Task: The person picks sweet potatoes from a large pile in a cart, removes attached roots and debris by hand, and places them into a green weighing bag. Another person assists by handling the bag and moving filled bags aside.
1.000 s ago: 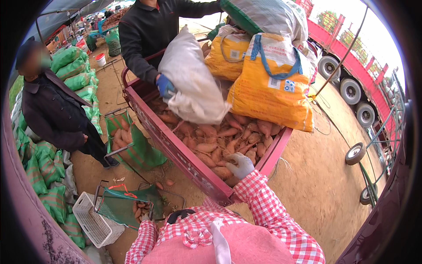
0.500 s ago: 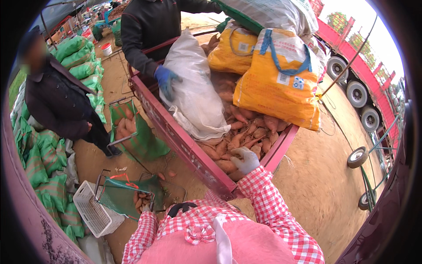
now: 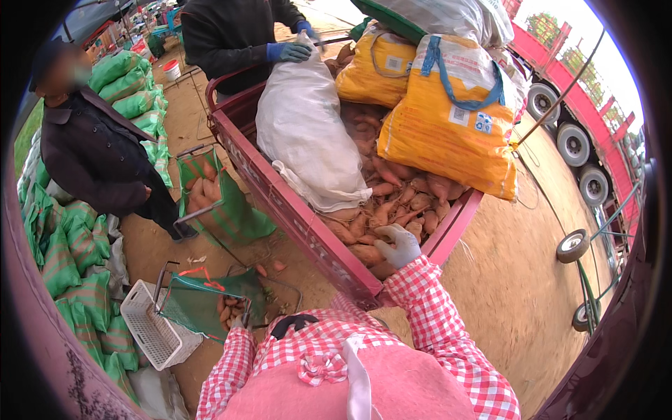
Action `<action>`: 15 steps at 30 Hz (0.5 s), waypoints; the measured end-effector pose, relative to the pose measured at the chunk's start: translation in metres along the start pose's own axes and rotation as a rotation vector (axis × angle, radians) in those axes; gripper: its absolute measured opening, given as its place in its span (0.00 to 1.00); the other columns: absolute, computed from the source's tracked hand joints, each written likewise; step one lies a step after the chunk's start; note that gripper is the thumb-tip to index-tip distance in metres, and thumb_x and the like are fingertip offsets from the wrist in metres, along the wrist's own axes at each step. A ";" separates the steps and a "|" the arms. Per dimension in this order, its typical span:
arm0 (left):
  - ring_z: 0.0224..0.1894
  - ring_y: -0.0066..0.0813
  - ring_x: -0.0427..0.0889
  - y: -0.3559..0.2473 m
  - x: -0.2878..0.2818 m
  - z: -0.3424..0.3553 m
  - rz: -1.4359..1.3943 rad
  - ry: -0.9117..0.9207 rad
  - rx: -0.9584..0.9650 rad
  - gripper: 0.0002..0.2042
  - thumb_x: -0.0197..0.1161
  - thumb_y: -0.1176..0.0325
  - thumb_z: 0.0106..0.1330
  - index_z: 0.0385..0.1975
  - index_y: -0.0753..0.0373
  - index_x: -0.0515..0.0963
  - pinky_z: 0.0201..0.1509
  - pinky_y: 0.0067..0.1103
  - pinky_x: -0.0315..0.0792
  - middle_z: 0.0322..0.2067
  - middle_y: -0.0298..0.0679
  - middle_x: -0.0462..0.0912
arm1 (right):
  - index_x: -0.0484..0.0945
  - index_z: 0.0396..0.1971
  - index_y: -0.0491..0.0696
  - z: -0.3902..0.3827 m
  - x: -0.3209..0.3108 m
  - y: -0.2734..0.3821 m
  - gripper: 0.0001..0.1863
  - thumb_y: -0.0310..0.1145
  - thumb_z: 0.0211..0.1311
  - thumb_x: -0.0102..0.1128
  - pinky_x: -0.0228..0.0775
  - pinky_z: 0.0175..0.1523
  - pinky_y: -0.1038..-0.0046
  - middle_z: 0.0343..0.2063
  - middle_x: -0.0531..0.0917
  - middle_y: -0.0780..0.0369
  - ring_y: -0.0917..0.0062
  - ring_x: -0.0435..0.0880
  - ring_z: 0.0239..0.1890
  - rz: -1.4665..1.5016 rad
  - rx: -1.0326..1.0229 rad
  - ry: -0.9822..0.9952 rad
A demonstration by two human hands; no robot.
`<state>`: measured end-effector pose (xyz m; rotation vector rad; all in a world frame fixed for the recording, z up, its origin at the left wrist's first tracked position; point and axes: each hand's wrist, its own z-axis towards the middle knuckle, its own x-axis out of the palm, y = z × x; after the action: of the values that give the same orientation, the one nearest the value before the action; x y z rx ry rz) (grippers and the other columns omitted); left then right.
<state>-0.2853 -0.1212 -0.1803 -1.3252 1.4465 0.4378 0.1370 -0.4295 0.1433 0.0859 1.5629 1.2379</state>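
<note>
The sweet potatoes (image 3: 423,203) are reddish-brown, tapered and uneven in thickness, with a dull, dusty-looking skin. They lie loose and heaped at the centre of the frame, in the near end of a maroon cart bed (image 3: 302,227). A smaller lot shows at lower left, inside a dark green mesh bag (image 3: 192,301) that hangs open beside a white plastic crate (image 3: 157,332).

On the heap rest a full white sack (image 3: 304,133), slanting along the left wall of the bed, and a large orange bag (image 3: 441,140) with a blue handle, to its right. The ground (image 3: 504,315) is bare brown earth. Green sacks (image 3: 84,266) are piled along the left edge; a red truck (image 3: 581,77) stands at upper right. A person in dark clothing (image 3: 98,150) stands at left. At top centre a co-worker's blue-gloved hand (image 3: 288,52) is on the upper end of the white sack.

The right hand (image 3: 399,246), in a pale glove, is at the near corner of the bed, fingers parted and half bent over the tubers, seemingly touching them; whether one is grasped cannot be told. The left hand (image 3: 238,322), at lower left, is at the mouth of the mesh bag, mostly hidden behind the sleeve; its grip cannot be determined.
</note>
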 end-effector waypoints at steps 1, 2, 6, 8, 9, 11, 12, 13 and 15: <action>0.43 0.47 0.77 0.000 0.001 0.000 0.004 0.003 0.001 0.24 0.62 0.63 0.58 0.56 0.61 0.72 0.52 0.36 0.73 0.42 0.50 0.77 | 0.80 0.45 0.41 0.000 0.000 -0.001 0.19 0.35 0.57 0.63 0.73 0.46 0.71 0.41 0.82 0.55 0.66 0.82 0.42 -0.004 -0.001 0.006; 0.43 0.47 0.77 -0.001 0.001 0.001 0.008 0.005 -0.001 0.24 0.62 0.63 0.58 0.56 0.61 0.72 0.52 0.36 0.73 0.42 0.51 0.77 | 0.80 0.45 0.41 0.000 0.000 -0.001 0.19 0.35 0.57 0.63 0.72 0.46 0.71 0.41 0.82 0.55 0.66 0.82 0.42 0.006 -0.007 0.004; 0.44 0.48 0.78 -0.001 0.001 0.005 0.025 0.013 0.006 0.25 0.63 0.62 0.58 0.56 0.60 0.72 0.52 0.36 0.73 0.42 0.51 0.77 | 0.80 0.45 0.41 0.001 0.001 -0.002 0.18 0.35 0.57 0.63 0.73 0.46 0.71 0.40 0.82 0.55 0.67 0.82 0.43 0.005 0.002 0.013; 0.44 0.48 0.78 -0.001 -0.001 0.008 0.031 0.009 0.003 0.25 0.63 0.62 0.58 0.56 0.60 0.72 0.52 0.36 0.73 0.43 0.51 0.77 | 0.81 0.43 0.42 0.002 0.001 -0.001 0.16 0.34 0.57 0.62 0.73 0.46 0.70 0.40 0.82 0.55 0.65 0.82 0.43 0.014 -0.012 0.006; 0.44 0.48 0.78 -0.001 -0.002 0.009 0.041 0.012 0.007 0.25 0.63 0.62 0.58 0.56 0.60 0.72 0.52 0.36 0.73 0.43 0.52 0.77 | 0.81 0.42 0.43 0.001 0.001 0.000 0.14 0.33 0.57 0.62 0.74 0.46 0.69 0.40 0.82 0.54 0.63 0.83 0.42 0.027 -0.030 -0.004; 0.44 0.49 0.78 -0.001 -0.004 0.012 0.050 0.006 0.015 0.25 0.63 0.62 0.58 0.57 0.59 0.72 0.52 0.36 0.73 0.43 0.52 0.77 | 0.81 0.40 0.43 0.001 0.002 0.001 0.12 0.32 0.57 0.61 0.75 0.47 0.67 0.41 0.81 0.53 0.61 0.83 0.43 0.042 -0.049 -0.013; 0.44 0.49 0.78 -0.001 -0.005 0.013 0.049 0.008 0.018 0.25 0.63 0.62 0.58 0.57 0.59 0.72 0.52 0.36 0.73 0.43 0.52 0.77 | 0.81 0.40 0.43 0.001 0.002 0.002 0.12 0.32 0.57 0.61 0.75 0.47 0.68 0.41 0.82 0.53 0.61 0.83 0.43 0.044 -0.051 -0.011; 0.44 0.49 0.78 -0.001 -0.005 0.013 0.056 0.008 0.023 0.25 0.63 0.61 0.58 0.57 0.59 0.72 0.52 0.36 0.73 0.43 0.52 0.77 | 0.81 0.41 0.43 0.001 0.002 0.001 0.13 0.32 0.57 0.61 0.75 0.47 0.68 0.42 0.82 0.53 0.61 0.83 0.43 0.051 -0.030 -0.005; 0.45 0.49 0.78 -0.001 -0.004 0.011 0.068 0.013 0.025 0.25 0.63 0.61 0.58 0.57 0.59 0.72 0.52 0.36 0.73 0.44 0.52 0.77 | 0.81 0.41 0.43 0.001 0.003 0.000 0.13 0.31 0.57 0.61 0.75 0.48 0.68 0.42 0.82 0.53 0.61 0.83 0.44 0.028 -0.033 -0.008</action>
<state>-0.2804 -0.1104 -0.1806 -1.2645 1.5066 0.4549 0.1365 -0.4270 0.1416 0.0917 1.5385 1.2828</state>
